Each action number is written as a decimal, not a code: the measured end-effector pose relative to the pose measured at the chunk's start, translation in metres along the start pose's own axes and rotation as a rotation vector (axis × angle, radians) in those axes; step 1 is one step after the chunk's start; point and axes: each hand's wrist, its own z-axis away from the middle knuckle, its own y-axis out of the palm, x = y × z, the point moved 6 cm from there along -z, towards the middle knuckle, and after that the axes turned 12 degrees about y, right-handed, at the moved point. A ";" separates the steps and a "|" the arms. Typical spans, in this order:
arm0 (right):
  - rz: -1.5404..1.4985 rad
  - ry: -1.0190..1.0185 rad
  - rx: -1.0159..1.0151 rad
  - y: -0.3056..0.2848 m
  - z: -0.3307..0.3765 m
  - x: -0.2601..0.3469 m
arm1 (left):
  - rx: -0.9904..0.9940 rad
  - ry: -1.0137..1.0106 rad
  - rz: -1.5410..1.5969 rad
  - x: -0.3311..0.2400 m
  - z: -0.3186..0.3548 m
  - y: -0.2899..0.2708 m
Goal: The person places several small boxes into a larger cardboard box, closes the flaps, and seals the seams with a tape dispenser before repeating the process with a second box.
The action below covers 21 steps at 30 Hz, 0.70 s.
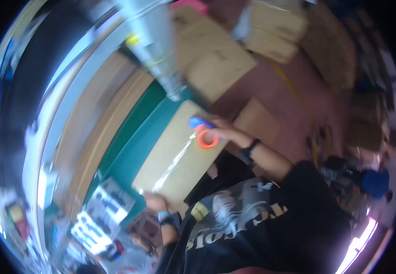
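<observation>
Cardboard box [179,150] blurred, hands [223,133] partly hidden

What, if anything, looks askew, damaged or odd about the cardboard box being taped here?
Nothing clearly stands out. The cardboard box lies flat on the green table, a shiny strip of clear tape running along its middle. The right hand holds the orange tape dispenser at the far end; the left hand steadies the near edge. Blur hides fine damage.

Whole view motion-blurred; right hand [221,132] fingers hidden behind tape dispenser [204,134], grip unclear.
</observation>
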 end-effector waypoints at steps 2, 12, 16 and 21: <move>-0.335 0.225 0.000 0.002 0.030 -0.016 | 0.294 -0.429 0.090 -0.003 -0.061 0.035; -0.501 0.190 -0.183 0.051 0.016 0.004 | -0.051 -0.194 -0.089 0.019 -0.292 -0.031; -0.551 -0.006 0.037 0.131 -0.122 0.118 | -0.278 -0.012 0.154 0.215 -0.334 -0.081; -0.179 -0.049 -0.101 0.056 -0.309 0.157 | -0.027 0.001 0.086 0.124 -0.378 0.007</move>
